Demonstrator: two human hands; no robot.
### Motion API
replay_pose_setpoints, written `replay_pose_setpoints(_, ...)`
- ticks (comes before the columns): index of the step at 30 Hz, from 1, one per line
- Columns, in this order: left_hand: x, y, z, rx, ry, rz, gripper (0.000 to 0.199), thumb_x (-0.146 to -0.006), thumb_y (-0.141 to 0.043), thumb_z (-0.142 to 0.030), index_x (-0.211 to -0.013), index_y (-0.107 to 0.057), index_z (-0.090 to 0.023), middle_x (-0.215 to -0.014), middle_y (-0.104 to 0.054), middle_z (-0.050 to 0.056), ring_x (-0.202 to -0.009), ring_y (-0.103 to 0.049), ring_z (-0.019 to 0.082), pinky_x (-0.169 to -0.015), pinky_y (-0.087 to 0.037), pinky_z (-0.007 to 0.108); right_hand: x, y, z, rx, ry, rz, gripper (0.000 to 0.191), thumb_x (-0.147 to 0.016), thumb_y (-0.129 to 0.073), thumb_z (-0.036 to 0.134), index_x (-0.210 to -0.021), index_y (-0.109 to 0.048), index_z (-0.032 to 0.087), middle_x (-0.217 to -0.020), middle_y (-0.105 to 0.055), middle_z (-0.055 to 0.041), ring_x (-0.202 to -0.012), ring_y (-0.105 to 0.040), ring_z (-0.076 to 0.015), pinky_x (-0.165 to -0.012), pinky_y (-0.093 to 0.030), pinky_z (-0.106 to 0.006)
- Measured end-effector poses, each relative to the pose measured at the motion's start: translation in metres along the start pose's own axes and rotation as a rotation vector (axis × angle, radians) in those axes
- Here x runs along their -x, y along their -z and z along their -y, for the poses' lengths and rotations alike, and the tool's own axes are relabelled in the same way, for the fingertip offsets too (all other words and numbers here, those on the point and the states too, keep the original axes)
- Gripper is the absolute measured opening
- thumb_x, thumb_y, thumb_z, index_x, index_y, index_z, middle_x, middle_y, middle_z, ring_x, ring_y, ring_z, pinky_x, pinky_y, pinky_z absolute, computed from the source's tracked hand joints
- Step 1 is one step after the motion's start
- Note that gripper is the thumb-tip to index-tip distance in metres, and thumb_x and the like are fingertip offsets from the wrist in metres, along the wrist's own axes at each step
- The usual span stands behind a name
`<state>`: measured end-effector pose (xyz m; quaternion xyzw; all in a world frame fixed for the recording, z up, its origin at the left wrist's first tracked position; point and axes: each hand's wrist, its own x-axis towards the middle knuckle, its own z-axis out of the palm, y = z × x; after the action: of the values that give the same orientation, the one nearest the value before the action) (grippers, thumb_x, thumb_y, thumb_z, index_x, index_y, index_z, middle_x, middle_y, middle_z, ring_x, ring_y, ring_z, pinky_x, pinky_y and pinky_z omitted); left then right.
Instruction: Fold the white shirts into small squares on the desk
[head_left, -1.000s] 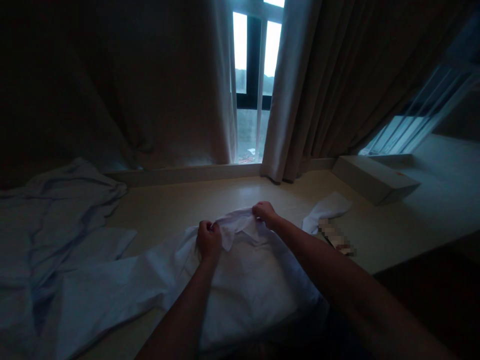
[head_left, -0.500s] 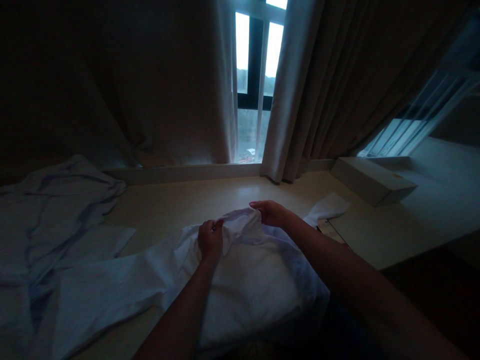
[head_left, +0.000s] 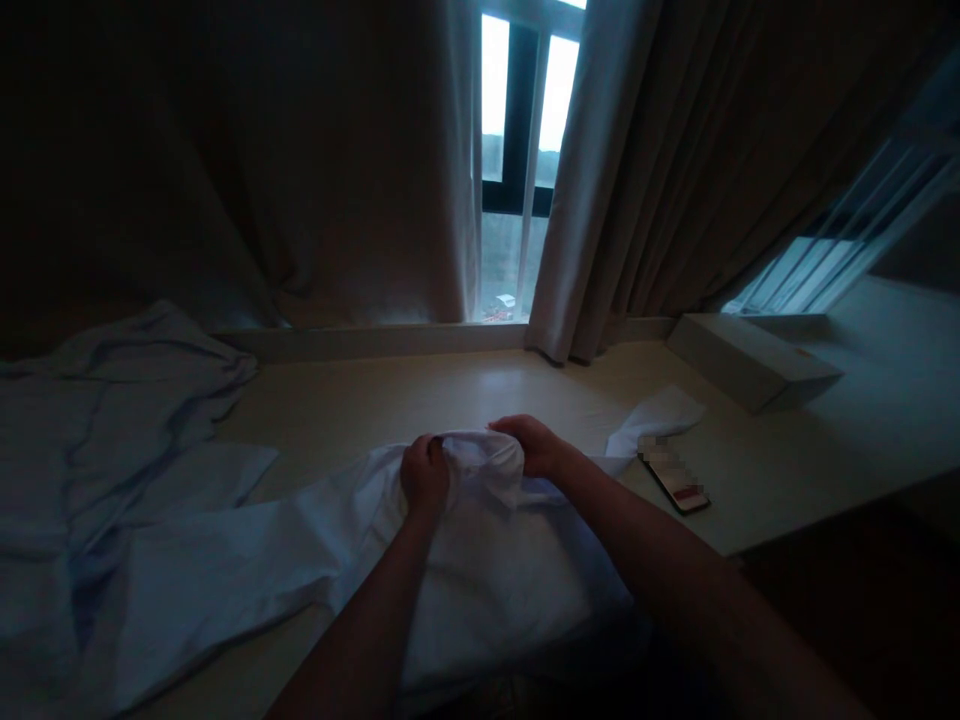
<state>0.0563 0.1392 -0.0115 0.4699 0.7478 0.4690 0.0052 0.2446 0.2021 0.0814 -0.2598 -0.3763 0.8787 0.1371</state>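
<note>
A white long-sleeved shirt [head_left: 502,570] lies spread over the near edge of the table, one sleeve stretched out to the left. Its collar area is pinched up between my two hands. My left hand [head_left: 425,475] is closed on the collar's left side, fingers curled over the cloth. On the other side, my right hand [head_left: 529,445] grips the collar cloth, its fingertips partly hidden by the fabric. The collar band arches between them, showing its inner side. The shirt's lower part falls into shadow near my body.
Another pale garment [head_left: 135,400] lies crumpled at the left. On the right, a phone [head_left: 679,485] rests by a sleeve end [head_left: 652,415]. A long box [head_left: 754,362] stands farther back. Curtains [head_left: 600,180] hang before the window [head_left: 517,190] behind the pale tabletop [head_left: 337,395].
My hands have lowered slightly and my right hand has shifted a little, so the collar now curves round more openly. The phone, formerly mostly behind my right forearm, now shows.
</note>
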Motion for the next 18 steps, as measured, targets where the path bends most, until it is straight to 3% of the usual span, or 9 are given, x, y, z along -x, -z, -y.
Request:
replay_pose_setpoints(2,-0.001,-0.001,0.0,0.006,0.019,-0.019,0.026,-0.09,-0.041,-0.034,-0.094,-0.063,-0.021,-0.091,-0.068,0.007,-0.085,-0.059,0.021,-0.074,-0.043,0.031,0.001,0.001,0.003,0.142,0.053,-0.103,0.03,-0.088,-0.056,0.039,-0.098,-0.061,0.012,-0.079,-0.066,-0.0047,-0.07,-0.063,-0.0155,-0.071,-0.052,-0.028)
replay_pose_setpoints(5,-0.001,-0.002,-0.001,0.023,0.034,-0.029,0.024,-0.088,-0.045,-0.034,-0.099,-0.063,-0.022,-0.094,-0.068,0.007,-0.086,-0.06,0.021,-0.076,-0.044,0.03,0.006,0.007,0.008,0.584,0.246,-0.494,0.05,-0.075,-0.073,0.047,-0.114,-0.059,0.018,-0.091,-0.065,-0.0042,-0.076,-0.061,-0.0162,-0.069,-0.049,-0.027)
replay_pose_setpoints(8,-0.001,-0.003,-0.003,0.041,0.042,-0.026,0.024,-0.087,-0.048,-0.036,-0.102,-0.062,-0.023,-0.09,-0.068,0.005,-0.082,-0.062,0.019,-0.072,-0.044,0.028,0.009,0.008,0.011,1.117,0.391,-0.792,0.052,-0.069,-0.077,0.052,-0.107,-0.063,0.019,-0.098,-0.061,-0.006,-0.086,-0.059,-0.0184,-0.076,-0.046,-0.03)
replay_pose_setpoints(11,0.0,-0.002,-0.005,0.046,0.052,-0.033,0.025,-0.088,-0.049,-0.039,-0.105,-0.059,-0.024,-0.085,-0.067,0.003,-0.077,-0.062,0.017,-0.068,-0.043,0.026,0.01,-0.002,0.01,1.472,0.441,-0.931,0.051,-0.073,-0.072,0.055,-0.107,-0.061,0.019,-0.103,-0.06,-0.0087,-0.098,-0.055,-0.0217,-0.085,-0.044,-0.033)
replay_pose_setpoints(14,0.001,-0.002,-0.005,0.038,0.054,-0.043,0.025,-0.087,-0.05,-0.043,-0.101,-0.059,-0.024,-0.082,-0.066,0.002,-0.075,-0.061,0.018,-0.067,-0.043,0.027,0.007,-0.017,0.007,1.673,0.431,-1.086,0.053,-0.077,-0.068,0.055,-0.112,-0.054,0.017,-0.11,-0.058,-0.0129,-0.106,-0.052,-0.0259,-0.089,-0.042,-0.038)
replay_pose_setpoints(18,0.0,-0.003,-0.003,0.021,0.034,-0.054,0.024,-0.086,-0.051,-0.044,-0.093,-0.058,-0.023,-0.086,-0.065,0.004,-0.081,-0.059,0.02,-0.074,-0.044,0.031,0.003,-0.028,0.003,1.839,0.325,-1.071,0.036,-0.084,-0.062,0.031,-0.114,-0.049,0.016,-0.105,-0.061,-0.0144,-0.1,-0.057,-0.0269,-0.084,-0.043,-0.037)
